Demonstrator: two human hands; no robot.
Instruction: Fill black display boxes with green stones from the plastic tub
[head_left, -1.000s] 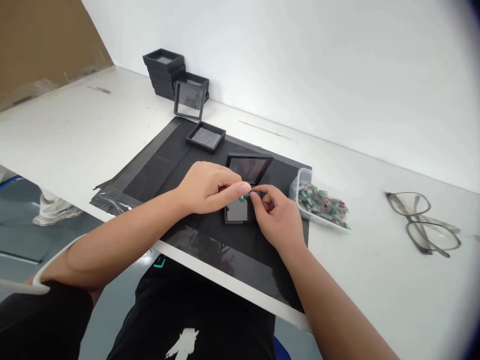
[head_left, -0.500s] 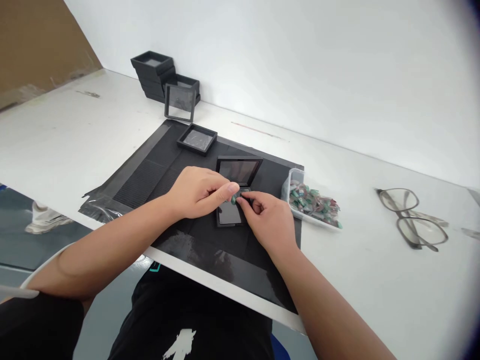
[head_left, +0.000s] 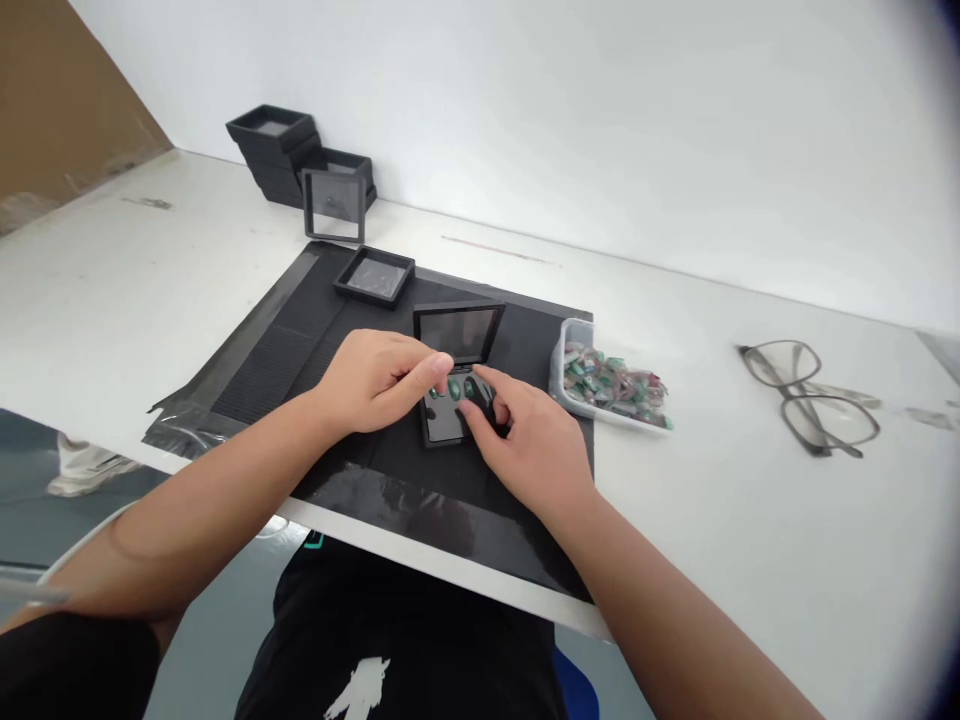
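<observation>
A small hinged black display frame [head_left: 442, 432] lies open on the black mat, its lid tilted up at the back and clear film in both halves. Several oval green stones [head_left: 454, 388] rest on the lower film. My left hand [head_left: 382, 382] is over the frame's left side, its fingers curled beside the thumb; whatever they may hold is hidden. From the right, my right hand [head_left: 529, 430] reaches over the frame with thumb and forefinger apart, close to the stones and with nothing seen gripped.
Right of the frame is a clear plastic tub [head_left: 574, 400] of small wrapped green and reddish pieces [head_left: 615, 385]. Eyeglasses [head_left: 810, 395] lie farther right. Another black frame [head_left: 375, 277] is behind left, near an upright frame [head_left: 334, 205] and stacked frames [head_left: 274, 150].
My right thumb and forefinger have parted from a green stone, and the stones on the film now show between my hands. My left hand keeps nearly the same pose. The view has shifted slightly.
</observation>
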